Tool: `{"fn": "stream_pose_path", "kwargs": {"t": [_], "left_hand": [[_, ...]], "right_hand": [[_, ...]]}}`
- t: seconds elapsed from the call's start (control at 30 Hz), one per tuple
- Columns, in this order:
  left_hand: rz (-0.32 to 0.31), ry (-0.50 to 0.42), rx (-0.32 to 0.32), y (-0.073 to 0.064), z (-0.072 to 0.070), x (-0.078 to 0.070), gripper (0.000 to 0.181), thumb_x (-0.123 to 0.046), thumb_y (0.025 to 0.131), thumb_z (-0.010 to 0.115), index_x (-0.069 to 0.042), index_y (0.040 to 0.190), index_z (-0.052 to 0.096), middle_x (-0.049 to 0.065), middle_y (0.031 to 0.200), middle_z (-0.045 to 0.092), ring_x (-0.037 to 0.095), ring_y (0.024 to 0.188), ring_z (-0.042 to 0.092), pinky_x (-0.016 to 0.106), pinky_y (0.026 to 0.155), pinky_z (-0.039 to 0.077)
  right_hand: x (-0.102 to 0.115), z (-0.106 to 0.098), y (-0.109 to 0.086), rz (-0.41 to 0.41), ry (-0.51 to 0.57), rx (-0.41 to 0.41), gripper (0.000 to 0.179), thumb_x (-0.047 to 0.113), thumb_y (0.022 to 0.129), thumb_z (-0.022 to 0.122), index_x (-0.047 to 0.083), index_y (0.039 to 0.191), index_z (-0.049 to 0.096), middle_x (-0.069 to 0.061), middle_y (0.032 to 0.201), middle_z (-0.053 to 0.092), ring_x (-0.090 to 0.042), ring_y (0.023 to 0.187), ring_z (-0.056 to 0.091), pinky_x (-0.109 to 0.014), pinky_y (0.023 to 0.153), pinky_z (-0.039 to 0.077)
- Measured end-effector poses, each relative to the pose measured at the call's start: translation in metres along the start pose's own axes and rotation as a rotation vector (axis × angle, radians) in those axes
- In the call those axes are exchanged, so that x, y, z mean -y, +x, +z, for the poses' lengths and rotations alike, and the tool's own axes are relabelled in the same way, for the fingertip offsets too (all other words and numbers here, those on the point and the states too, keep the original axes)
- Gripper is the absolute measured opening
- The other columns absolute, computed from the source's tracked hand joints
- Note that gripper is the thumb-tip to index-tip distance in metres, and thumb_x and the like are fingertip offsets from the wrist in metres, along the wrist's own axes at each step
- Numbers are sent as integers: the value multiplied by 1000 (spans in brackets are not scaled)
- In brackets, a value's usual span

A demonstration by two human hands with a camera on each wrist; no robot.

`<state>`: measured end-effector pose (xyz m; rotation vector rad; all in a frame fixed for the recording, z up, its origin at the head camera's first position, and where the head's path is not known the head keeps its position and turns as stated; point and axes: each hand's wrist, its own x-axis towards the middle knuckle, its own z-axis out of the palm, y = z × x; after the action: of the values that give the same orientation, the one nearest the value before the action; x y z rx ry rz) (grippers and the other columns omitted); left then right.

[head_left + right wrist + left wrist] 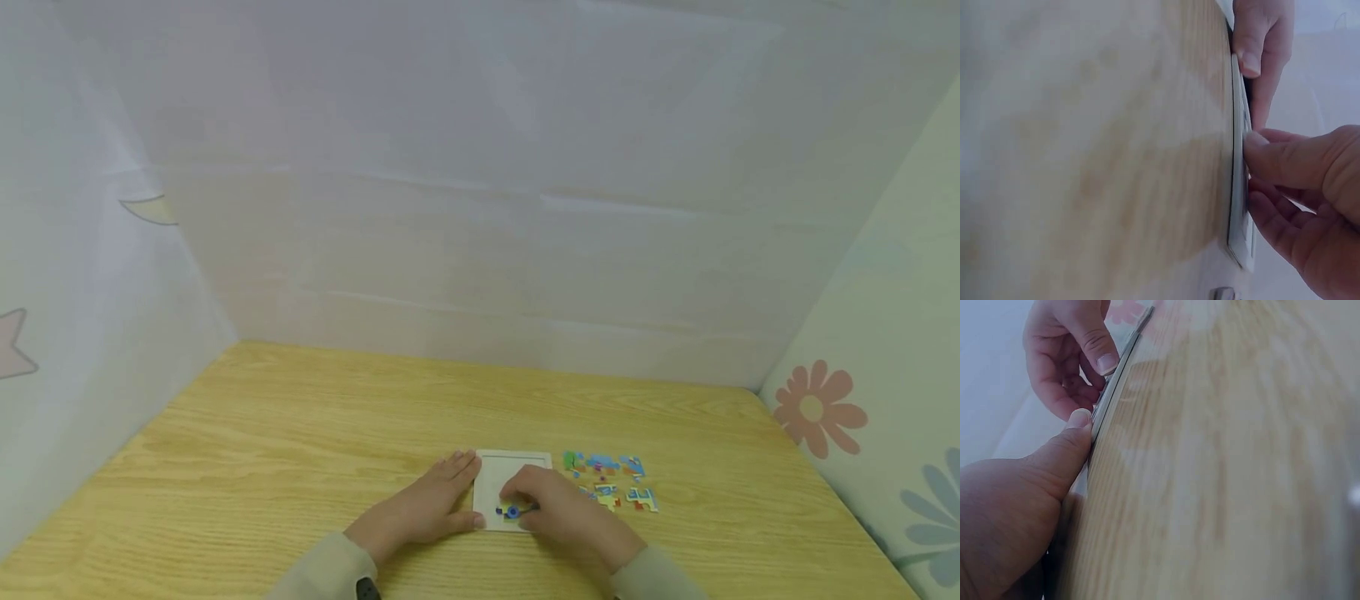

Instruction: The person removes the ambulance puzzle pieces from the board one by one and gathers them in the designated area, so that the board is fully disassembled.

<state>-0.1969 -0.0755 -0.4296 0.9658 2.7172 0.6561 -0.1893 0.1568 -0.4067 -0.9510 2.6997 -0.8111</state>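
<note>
A small white puzzle tray (487, 479) with a raised rim lies flat on the table. The left hand (442, 502) rests along the tray's left side, fingers extended near its upper corner and thumb on its lower left. Inside the tray, near its lower edge, the right hand (558, 510) has its fingers curled, with index finger and thumb around a blue and yellow puzzle piece (513, 512). In the right wrist view, the right thumb (1279, 156) and fingertips meet low over the tray (1239, 234); the piece is hidden there.
Right of the tray, several loose colourful puzzle pieces (602, 463) lie in rough rows on the wooden table (337, 417). Pale cloth walls (480, 250) enclose the table at the back and both sides. A dark watch (367, 589) shows at the left sleeve.
</note>
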Motion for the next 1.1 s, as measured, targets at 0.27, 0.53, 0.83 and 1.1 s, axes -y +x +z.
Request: {"fn": "stream_pose_path", "kwargs": {"t": [0.27,0.53,0.83,1.1], "left_hand": [[1,-8,-1,0,1,0,84,-55,88,50,2,144,26,18,152,21,35,140,18,50,113,18],[2,2,-5,0,2,3,85,-57,87,49,2,144,27,18,152,22,35,140,18,50,113,19],[-10,-3,7,1,3,4,85,-56,87,49,1,145,25,17,152,19,33,140,16,50,113,17],[6,-16,5,1,1,1,85,-56,87,49,2,144,25,18,152,20,34,140,16,51,113,17]], "right_hand": [[3,-6,12,67,-39,96,28,3,73,74,15,97,67,10,85,54,-4,76,46,-19,69,45],[6,-10,23,37,-57,143,28,-4,69,75,17,84,62,7,71,47,-4,64,39,-17,57,39],[20,-12,32,134,-111,203,31,-5,65,78,17,76,59,7,67,49,-5,59,41,-17,53,40],[22,-15,32,158,-141,221,32,-3,66,79,17,77,57,5,69,51,-5,60,42,-18,53,41]]}}
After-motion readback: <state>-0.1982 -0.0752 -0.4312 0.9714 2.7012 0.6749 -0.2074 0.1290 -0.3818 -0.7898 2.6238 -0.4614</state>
